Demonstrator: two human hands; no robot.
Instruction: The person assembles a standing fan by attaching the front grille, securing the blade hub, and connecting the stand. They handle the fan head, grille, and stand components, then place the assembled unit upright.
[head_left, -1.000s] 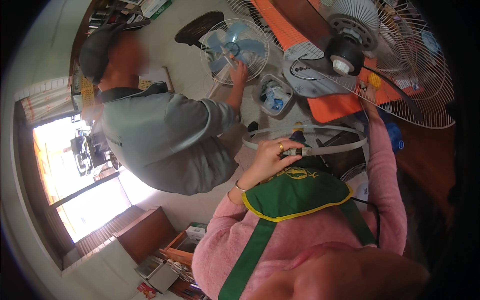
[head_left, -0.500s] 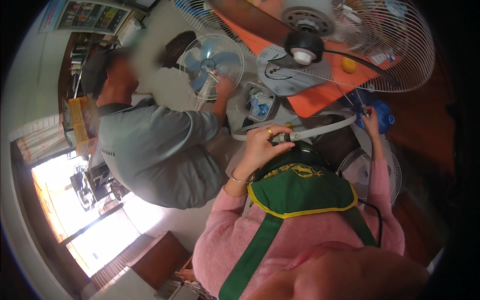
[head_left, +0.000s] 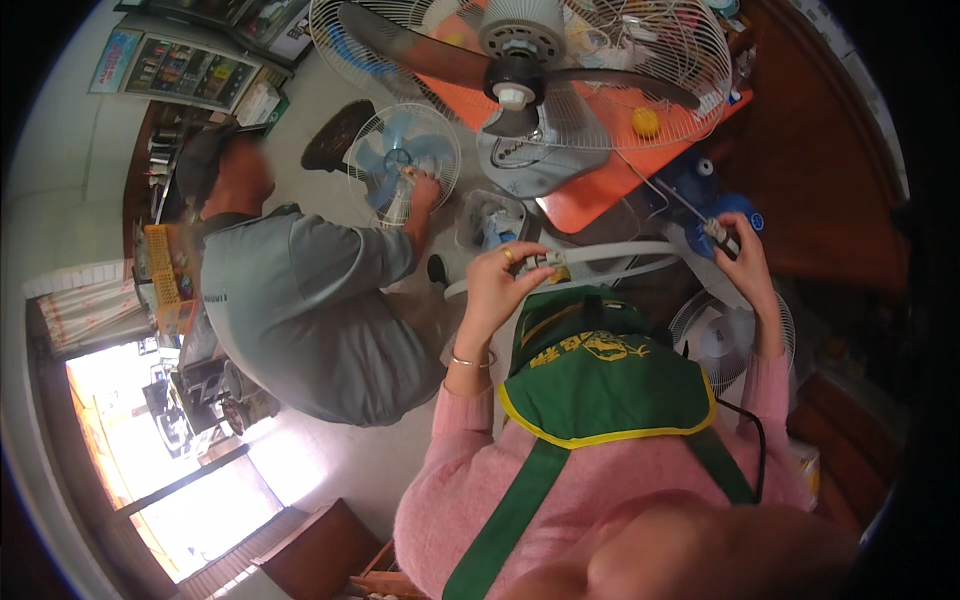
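Note:
My left hand (head_left: 497, 292) is closed, thumb and fingers pinching a light-grey ring band (head_left: 625, 252), like a fan-grille rim clamp, at its metal fastener (head_left: 546, 261). The band curves to the right in front of my green apron (head_left: 610, 385). My right hand (head_left: 745, 262) is wrapped round the dark handle of a screwdriver (head_left: 711, 227). Its long thin shaft points up and to the left, and its tip is hard to make out. Ahead of my hands stands a large fan (head_left: 515, 80) with dark blades, and its grey base (head_left: 545, 160) rests by an orange tabletop (head_left: 590, 195).
At the left, a person in grey (head_left: 310, 300) holds a hand at a blue-bladed fan (head_left: 400, 155). Between us stands a clear tub (head_left: 490, 215). Blue bottles (head_left: 690, 180) sit near my right hand, and another fan (head_left: 715, 340) is beside my right forearm. A yellow ball (head_left: 646, 122) lies on the orange top.
The view has shifted, so the large fan appears further left. My left hand still pinches the band. My right hand has turned, showing more of the screwdriver handle.

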